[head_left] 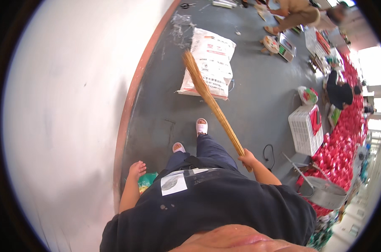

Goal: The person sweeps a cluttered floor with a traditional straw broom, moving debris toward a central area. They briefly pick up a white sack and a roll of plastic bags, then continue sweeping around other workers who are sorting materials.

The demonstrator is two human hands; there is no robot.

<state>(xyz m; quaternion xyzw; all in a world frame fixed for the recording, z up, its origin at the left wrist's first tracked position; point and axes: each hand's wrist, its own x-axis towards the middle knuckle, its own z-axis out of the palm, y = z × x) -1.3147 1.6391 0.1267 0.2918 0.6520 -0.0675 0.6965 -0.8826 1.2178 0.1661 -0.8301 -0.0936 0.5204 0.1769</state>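
Observation:
My right hand [248, 158] is wrapped round the lower end of a straw broom [214, 108]. The broom slants up and to the left, its bristle end reaching in front of a white printed sack [213, 63] that lies on the grey floor. From this view I cannot tell whether the bristles touch the sack. My left hand [137, 169] hangs beside my body near the wall, with nothing in it and its fingers loosely apart. Next to it, a green package [147, 181] shows partly behind my shirt.
A white wall [73, 105] runs along the left. Clear plastic scraps [182, 29] lie beyond the sack. To the right are a white crate [303, 130], a black cable [269, 155], a round metal drum [324, 192] and heaped red packets [335, 155]. Two people work farther off.

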